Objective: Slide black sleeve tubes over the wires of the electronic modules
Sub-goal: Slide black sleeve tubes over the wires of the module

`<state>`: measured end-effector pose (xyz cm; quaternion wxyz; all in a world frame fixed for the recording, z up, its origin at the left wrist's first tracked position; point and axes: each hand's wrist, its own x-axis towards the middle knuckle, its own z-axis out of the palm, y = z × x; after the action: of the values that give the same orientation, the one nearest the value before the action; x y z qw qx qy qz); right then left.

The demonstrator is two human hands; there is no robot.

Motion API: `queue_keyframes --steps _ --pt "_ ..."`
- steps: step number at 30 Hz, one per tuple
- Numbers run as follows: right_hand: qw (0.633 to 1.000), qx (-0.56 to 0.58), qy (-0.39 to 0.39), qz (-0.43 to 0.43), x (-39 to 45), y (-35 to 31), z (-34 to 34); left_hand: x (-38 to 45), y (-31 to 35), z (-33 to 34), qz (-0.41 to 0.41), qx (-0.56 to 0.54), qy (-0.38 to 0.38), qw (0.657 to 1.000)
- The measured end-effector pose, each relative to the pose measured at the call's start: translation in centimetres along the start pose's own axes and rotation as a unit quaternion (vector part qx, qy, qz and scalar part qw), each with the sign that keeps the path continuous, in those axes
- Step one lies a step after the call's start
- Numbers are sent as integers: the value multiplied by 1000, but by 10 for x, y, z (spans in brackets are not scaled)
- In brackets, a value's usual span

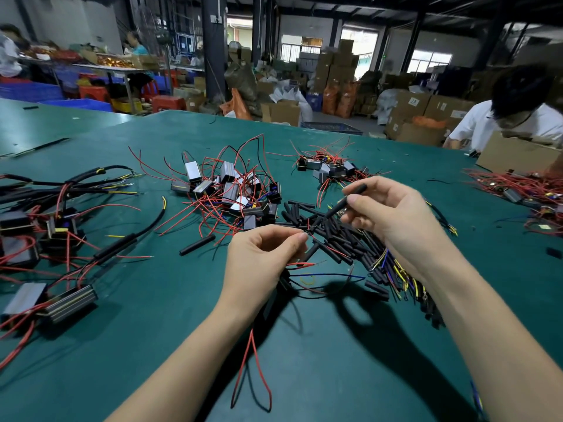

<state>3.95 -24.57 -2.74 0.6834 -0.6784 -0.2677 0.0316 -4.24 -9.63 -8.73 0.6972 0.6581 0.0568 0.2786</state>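
With the left hand point(268, 254) pinching the wires point(304, 264) and the right hand point(393, 214) pinching a sleeve tube point(350, 197), frayed strands could snag its mouth.

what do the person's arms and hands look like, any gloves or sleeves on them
Both are bare: the left hand and the right hand wear no gloves, and no rings or watch show. Both forearms are uncovered down to the bottom edge of the head view, with no sleeve in sight. The fingers have short, plain nails.
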Motion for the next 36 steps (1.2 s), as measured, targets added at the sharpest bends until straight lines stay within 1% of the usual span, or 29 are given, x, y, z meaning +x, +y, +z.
queue_keyframes --steps 10,26,31,36 --pt "999 7 -23 29 -3 8 8 0 1 1 -1 -14 -2 1000" --pt "997 47 -11 52 -4 9 11 0 1 1 -11 -18 5 1000" --pt "996 65 8 62 -3 8 9 0 1 1 -13 -17 7 1000" --pt "995 66 -10 70 -4 9 10 -1 3 1 -13 -17 5 1000"
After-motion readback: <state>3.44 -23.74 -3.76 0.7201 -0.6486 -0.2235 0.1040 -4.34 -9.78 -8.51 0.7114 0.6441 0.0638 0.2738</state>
